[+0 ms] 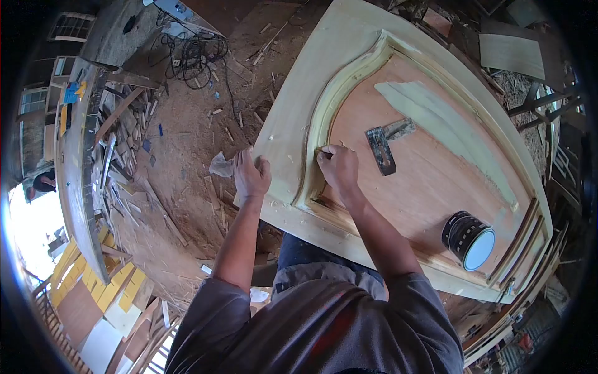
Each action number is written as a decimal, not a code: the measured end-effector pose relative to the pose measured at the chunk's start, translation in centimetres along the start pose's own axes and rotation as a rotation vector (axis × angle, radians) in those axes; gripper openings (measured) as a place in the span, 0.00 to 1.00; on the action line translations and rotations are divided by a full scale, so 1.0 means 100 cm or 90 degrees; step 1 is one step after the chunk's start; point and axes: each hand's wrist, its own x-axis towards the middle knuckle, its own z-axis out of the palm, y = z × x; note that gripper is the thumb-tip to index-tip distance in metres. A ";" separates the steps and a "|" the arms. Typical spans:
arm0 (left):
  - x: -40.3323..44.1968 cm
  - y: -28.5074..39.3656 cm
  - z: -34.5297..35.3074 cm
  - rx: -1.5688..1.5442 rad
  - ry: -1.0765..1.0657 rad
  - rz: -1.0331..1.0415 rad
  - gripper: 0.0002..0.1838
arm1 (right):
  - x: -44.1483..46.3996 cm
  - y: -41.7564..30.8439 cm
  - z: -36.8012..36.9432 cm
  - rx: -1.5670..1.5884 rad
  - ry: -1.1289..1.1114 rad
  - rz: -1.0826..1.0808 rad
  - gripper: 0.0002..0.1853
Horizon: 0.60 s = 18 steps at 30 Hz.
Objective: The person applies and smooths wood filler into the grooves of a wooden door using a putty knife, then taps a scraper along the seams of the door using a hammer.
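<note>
A large wooden door panel (286, 128) with a curved raised moulding (324, 118) lies in front of me. My left hand (251, 176) grips its left edge, thumb and fingers bent. Beside those fingers is a crumpled whitish piece (221, 165); whether they touch it I cannot tell. My right hand (341, 167) is closed in a pinch against the moulding's inner side, and whatever it holds is hidden. To its right, a putty-smeared scraper (381, 151) and a second smeared blade (400, 128) rest on the panel. A pale putty streak (442, 128) runs across the wood.
A black can with a pale blue end (464, 237) is on the panel's lower right. Tangled dark cable (193, 59) lies on the sawdust-covered floor (187, 124). Wood scraps (128, 143) are piled at left, near a long curved timber (78, 162). More boards surround the right side.
</note>
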 end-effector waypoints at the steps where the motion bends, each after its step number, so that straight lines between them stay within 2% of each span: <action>1: 0.001 -0.001 0.000 -0.001 -0.001 0.001 0.24 | 0.002 -0.004 0.000 0.010 -0.008 0.034 0.10; 4: -0.001 -0.003 0.003 -0.002 -0.006 0.003 0.24 | 0.006 -0.010 0.001 -0.030 0.021 0.043 0.12; 15: 0.001 0.004 -0.003 0.017 -0.015 -0.021 0.25 | 0.014 -0.014 -0.001 -0.013 -0.029 0.067 0.16; 18: 0.000 0.006 -0.004 -0.012 0.006 -0.013 0.22 | 0.014 -0.009 0.001 0.007 -0.034 0.063 0.17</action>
